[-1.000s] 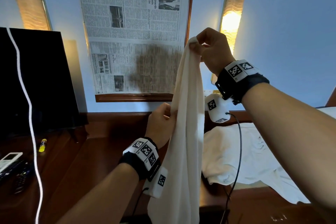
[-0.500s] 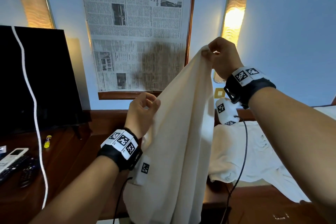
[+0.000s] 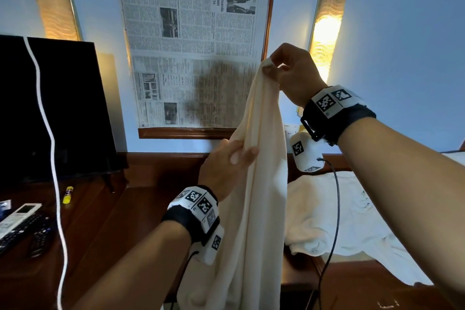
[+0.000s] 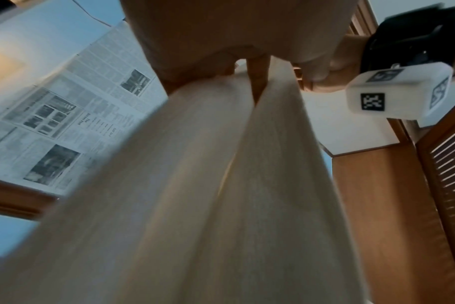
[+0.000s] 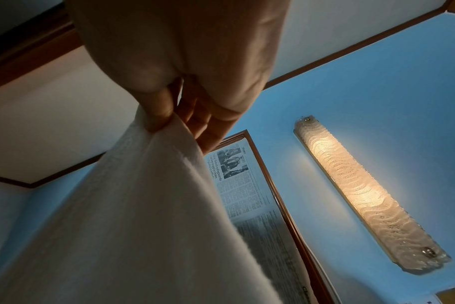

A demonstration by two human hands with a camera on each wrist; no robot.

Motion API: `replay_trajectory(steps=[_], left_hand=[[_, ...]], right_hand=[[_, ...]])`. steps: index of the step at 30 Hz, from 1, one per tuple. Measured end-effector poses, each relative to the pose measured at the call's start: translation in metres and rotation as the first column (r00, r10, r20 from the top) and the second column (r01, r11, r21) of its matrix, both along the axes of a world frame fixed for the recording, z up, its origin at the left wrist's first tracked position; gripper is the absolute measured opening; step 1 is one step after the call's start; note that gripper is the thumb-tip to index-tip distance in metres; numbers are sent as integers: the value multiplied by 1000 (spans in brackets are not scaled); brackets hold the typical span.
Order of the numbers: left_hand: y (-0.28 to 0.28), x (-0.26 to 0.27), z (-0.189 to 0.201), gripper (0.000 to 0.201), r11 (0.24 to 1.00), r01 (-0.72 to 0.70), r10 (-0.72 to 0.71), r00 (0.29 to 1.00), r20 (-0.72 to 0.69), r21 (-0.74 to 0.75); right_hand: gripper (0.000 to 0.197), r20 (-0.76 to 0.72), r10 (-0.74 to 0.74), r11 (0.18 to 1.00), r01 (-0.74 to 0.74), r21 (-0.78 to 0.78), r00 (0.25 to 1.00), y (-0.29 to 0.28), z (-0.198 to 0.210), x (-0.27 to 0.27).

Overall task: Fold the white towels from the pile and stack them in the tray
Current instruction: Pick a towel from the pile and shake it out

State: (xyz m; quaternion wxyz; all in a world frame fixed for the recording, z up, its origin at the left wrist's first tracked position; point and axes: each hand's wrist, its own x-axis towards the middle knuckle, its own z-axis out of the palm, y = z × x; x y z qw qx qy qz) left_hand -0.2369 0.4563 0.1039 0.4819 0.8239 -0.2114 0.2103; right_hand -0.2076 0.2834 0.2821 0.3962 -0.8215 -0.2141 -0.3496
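Observation:
A white towel (image 3: 254,209) hangs in the air in front of me in long vertical folds. My right hand (image 3: 279,69) pinches its top corner high up, near the framed newspaper. My left hand (image 3: 236,156) grips the towel's left edge lower down, fingers curled round the cloth. The left wrist view shows the towel (image 4: 221,205) running up to the left hand's fingers (image 4: 257,82). In the right wrist view the thumb and fingers (image 5: 161,111) pinch the towel (image 5: 143,216). A pile of white towels (image 3: 334,211) lies at the right. No tray is in view.
A dark wooden desk (image 3: 105,221) runs below. On it stand a black screen (image 3: 50,108), remote controls (image 3: 22,224) and a yellow marker (image 3: 68,195). A white cord (image 3: 52,158) hangs at the left. A framed newspaper (image 3: 193,40) and two wall lamps (image 3: 327,27) are on the blue wall.
My left hand first drew the towel's edge out to the left, then came back in and now grips the edge closer to the hanging cloth. The right hand has kept its corner held high.

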Motion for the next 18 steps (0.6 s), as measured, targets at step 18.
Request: replay_trajectory(steps=[18], left_hand=[[11, -7, -22, 35, 961, -276, 276, 950, 144, -18]], right_hand=[[7, 70, -262, 962, 266, -60, 963, -19, -14, 0]])
